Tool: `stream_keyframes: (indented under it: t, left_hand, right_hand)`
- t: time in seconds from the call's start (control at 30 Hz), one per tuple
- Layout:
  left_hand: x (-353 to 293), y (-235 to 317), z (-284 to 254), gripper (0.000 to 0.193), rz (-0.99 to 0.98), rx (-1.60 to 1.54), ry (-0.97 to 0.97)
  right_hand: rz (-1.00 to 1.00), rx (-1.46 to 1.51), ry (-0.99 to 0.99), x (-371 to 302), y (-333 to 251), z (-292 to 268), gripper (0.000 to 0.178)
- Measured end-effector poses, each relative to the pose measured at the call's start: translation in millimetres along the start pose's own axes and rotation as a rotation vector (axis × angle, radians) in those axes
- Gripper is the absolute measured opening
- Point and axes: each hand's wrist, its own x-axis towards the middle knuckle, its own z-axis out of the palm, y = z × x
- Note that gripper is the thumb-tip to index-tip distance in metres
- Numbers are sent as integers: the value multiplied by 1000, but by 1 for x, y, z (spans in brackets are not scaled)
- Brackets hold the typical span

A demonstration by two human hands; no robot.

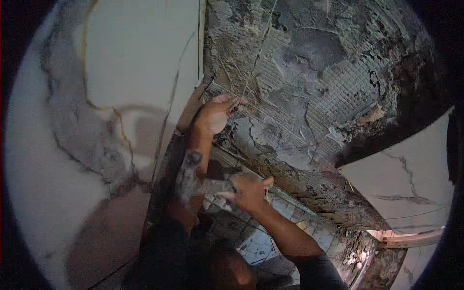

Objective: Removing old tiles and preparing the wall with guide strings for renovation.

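My left hand [217, 114] reaches up to the rough wall with thumb and fingers pinched together at its surface. A thin, pale line like a cord [259, 54] runs down the wall to those fingertips. Whatever small thing sits between them is too small to make out. Lower down, my right hand [249, 192] is wrapped around the handle of a hammer [189, 178]. The grey, worn hammer head shows to the left of that hand, in front of my left forearm and slightly blurred.
Bare mortar with ridged adhesive marks covers the wall [316, 53]. White marbled panels stand left [140, 53] and right [411, 179]. A ledge of broken masonry [319, 193] juts out beneath the wall. Below lies a tiled floor [256, 244] with rubble [357, 253] at the right.
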Motion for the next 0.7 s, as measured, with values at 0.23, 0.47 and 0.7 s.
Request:
stream_keyframes:
  t: [0.23,0.47,0.7]
  left_hand:
    - [-3,4,5,23,-15,87,23]
    - [4,4,7,27,-88,142,7]
    - [-3,6,3,28,-6,-31,-52]
  right_hand:
    - [314,7,182,-4,12,19,47]
    - [508,174,131,11,11,6,49]
    - [123,-18,22,8,19,4,48]
